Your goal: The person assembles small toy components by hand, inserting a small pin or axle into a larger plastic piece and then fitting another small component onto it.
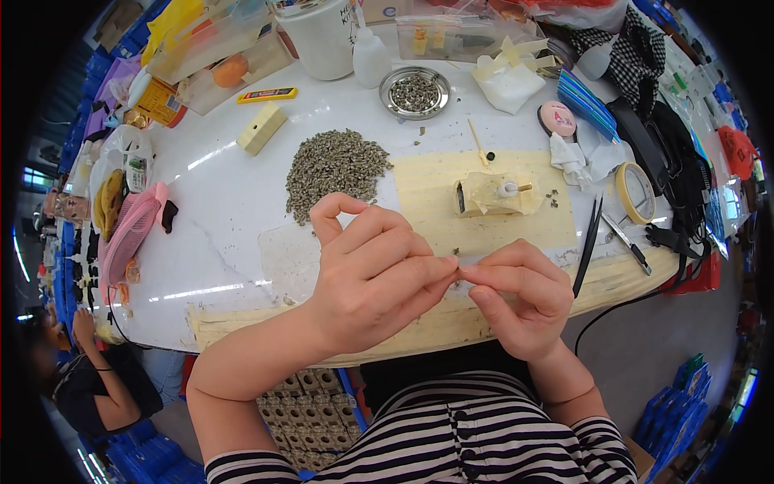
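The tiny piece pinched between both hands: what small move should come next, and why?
Probably carry it forward to the tape-wrapped yellow fixture. Left hand and right hand meet fingertip to fingertip over the table's near edge, the piece itself too small to make out, and the fixture sits just beyond them.

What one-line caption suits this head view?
Both hands, left hand and right hand, pinch a tiny part over a white table.

A glossy white worktable (226, 202) reflects overhead light, with grey floor (637, 347) and blue crates (673, 399) beside it.
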`<action>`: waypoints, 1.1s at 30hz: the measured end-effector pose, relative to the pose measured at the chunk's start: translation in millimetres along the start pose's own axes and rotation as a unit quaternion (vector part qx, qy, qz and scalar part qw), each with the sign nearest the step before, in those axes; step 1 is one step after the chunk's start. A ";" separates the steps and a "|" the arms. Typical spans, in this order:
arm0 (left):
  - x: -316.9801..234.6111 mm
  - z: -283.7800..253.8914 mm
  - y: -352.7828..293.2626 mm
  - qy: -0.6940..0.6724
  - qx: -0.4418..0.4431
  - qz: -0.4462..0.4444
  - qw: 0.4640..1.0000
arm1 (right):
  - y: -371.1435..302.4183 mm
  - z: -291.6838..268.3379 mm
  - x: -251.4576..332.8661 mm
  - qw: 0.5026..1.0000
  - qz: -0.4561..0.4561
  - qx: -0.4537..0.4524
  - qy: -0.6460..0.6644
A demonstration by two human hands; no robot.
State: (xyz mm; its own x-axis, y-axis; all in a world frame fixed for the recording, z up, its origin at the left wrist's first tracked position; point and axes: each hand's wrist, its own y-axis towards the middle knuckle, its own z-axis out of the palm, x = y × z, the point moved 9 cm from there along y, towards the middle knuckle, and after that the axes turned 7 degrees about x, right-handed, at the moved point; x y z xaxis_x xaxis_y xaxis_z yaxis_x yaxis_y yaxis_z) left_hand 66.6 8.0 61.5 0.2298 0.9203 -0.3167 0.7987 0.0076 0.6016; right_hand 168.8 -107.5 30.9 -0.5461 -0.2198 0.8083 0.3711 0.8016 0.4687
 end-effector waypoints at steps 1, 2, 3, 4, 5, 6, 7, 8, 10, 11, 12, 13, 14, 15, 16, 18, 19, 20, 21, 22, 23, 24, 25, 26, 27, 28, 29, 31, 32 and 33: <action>1.1 -0.8 -0.3 -0.006 -0.006 -0.002 1.000 | -0.3 -1.4 -1.5 1.000 0.009 -0.009 0.000; 0.7 -1.3 -0.3 -0.008 -0.008 0.001 1.000 | -0.3 -1.4 -2.4 1.000 0.013 -0.008 0.003; 0.1 -1.9 -0.3 -0.010 -0.010 0.004 1.000 | -0.4 -1.5 -3.3 1.000 0.016 -0.007 0.006; -0.5 -2.7 -0.3 -0.012 -0.012 0.006 1.000 | -0.4 -1.4 -4.2 1.000 0.019 -0.005 0.010; -1.5 -2.7 -0.4 -0.012 -0.009 0.010 1.000 | -0.5 -0.8 -5.8 1.000 0.025 -0.002 0.013; -2.9 -3.2 -0.3 -0.012 -0.006 0.013 1.000 | -0.5 -0.1 -7.4 0.999 0.031 0.001 0.017; -4.3 -3.6 -0.1 -0.012 -0.003 0.017 1.000 | -0.6 0.5 -9.0 0.999 0.036 0.005 0.021; -6.0 -3.9 0.2 -0.011 -0.001 0.020 1.000 | -0.2 1.8 -9.3 0.999 0.036 0.011 0.028; -9.1 -4.0 1.0 -0.009 0.005 0.026 1.000 | 0.9 4.5 -9.8 0.998 0.035 0.022 0.042; -9.7 -3.8 1.1 -0.007 0.006 0.027 1.000 | 1.2 5.9 -11.2 0.997 0.041 0.029 0.054; -10.3 -3.5 1.2 -0.004 0.008 0.029 1.000 | 1.5 7.2 -12.6 0.996 0.046 0.035 0.065; -10.8 -3.1 1.0 -0.002 0.010 0.030 0.999 | 1.8 8.6 -14.0 0.995 0.052 0.041 0.077; -11.3 -3.2 0.5 0.004 0.008 0.031 0.999 | 2.4 7.1 -13.3 0.996 0.046 0.038 0.072; -11.7 -2.9 -0.4 0.010 0.005 0.033 0.999 | 2.8 5.3 -12.7 0.996 0.039 0.035 0.067; -12.1 -3.0 -0.9 0.015 0.003 0.034 0.999 | 3.0 4.1 -11.7 0.997 0.033 0.033 0.062; -10.9 -2.6 -0.1 0.016 0.003 0.026 1.000 | 3.1 0.7 -7.1 0.999 0.023 0.014 0.028; -10.0 -2.5 0.3 0.016 0.002 0.022 1.000 | 2.8 -0.9 -4.8 1.000 0.019 0.004 0.011; -8.6 -2.4 0.6 0.016 0.003 0.018 1.000 | 2.3 -1.2 -2.9 1.000 0.008 0.002 0.007; -7.0 -2.2 0.9 0.015 0.004 0.013 1.000 | 1.6 -1.5 -1.4 1.000 -0.003 -0.001 0.004; -5.5 -1.8 1.1 0.014 0.005 0.009 1.000 | 1.0 -1.9 0.5 1.000 -0.014 -0.003 0.000; -4.5 -2.0 0.8 0.011 0.000 0.007 1.000 | 1.0 -1.1 2.0 1.000 -0.018 -0.001 -0.006; -3.5 -1.7 0.3 0.009 -0.005 0.005 1.000 | 1.1 -0.2 3.8 1.000 -0.022 0.000 -0.013; -2.6 -1.7 -0.1 0.007 -0.010 0.004 1.000 | 1.2 0.5 5.3 0.999 -0.026 0.002 -0.019; -2.2 -2.0 -0.1 0.005 -0.014 0.003 1.000 | 0.7 -0.1 3.7 1.000 -0.018 -0.002 -0.019; -1.9 -2.3 -0.1 0.002 -0.018 0.003 1.000 | 0.2 -0.6 1.8 1.000 -0.010 -0.006 -0.020; -1.7 -2.9 0.0 0.000 -0.021 0.003 1.000 | -0.2 -1.2 0.2 1.000 -0.002 -0.011 -0.020; -2.4 -2.9 0.0 -0.002 -0.018 0.006 1.000 | -0.4 -1.4 -0.9 1.000 0.004 -0.009 -0.021; -4.6 -4.0 0.5 -0.005 -0.012 0.012 1.000 | -0.9 -2.0 -3.3 1.000 0.015 -0.007 -0.024; -6.4 -4.4 0.8 -0.005 -0.009 0.016 1.000 | -0.3 -0.7 -4.3 1.000 0.018 -0.002 -0.013; -8.5 -4.7 1.2 -0.005 -0.006 0.019 1.000 | 1.0 0.9 -5.5 1.000 0.021 0.003 -0.002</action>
State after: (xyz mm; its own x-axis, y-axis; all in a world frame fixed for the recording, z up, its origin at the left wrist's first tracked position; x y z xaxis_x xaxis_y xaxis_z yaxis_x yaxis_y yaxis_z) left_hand 62.9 2.0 68.4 0.2651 0.9162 -0.3004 0.7823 -0.0222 0.6225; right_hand 171.6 -104.9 26.6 -0.5327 -0.1846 0.8259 0.3883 0.8138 0.4323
